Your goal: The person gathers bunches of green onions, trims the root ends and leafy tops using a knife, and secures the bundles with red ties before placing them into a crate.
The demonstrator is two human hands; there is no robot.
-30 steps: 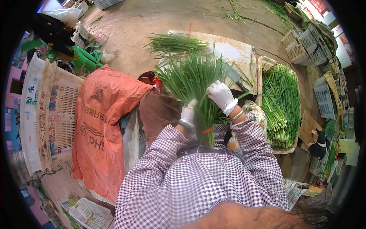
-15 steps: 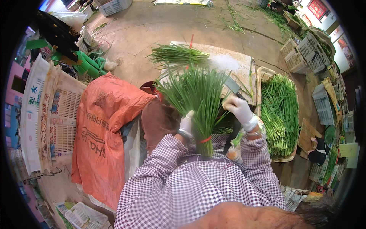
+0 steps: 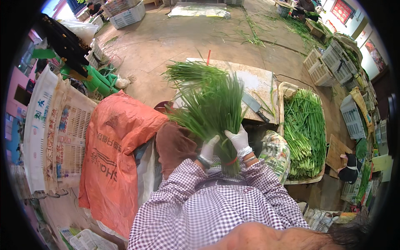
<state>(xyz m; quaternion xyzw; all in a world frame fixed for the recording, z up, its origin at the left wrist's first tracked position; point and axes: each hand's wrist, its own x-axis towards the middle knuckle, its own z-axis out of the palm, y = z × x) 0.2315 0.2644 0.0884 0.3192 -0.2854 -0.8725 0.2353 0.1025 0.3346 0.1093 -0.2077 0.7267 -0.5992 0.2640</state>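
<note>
Inward the right hand (image 3: 239, 141) has been brought, closed on the green bunch (image 3: 216, 109), gripped by the left hand (image 3: 208, 149) too; most fingers are hidden, and the board (image 3: 255, 79) is partly covered, near edge, by blurred tips.

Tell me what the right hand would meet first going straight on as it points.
The red-banded bunch of chives: the gloved right hand points up and left into it and seems to grip it, though depth is hard to judge.
</note>
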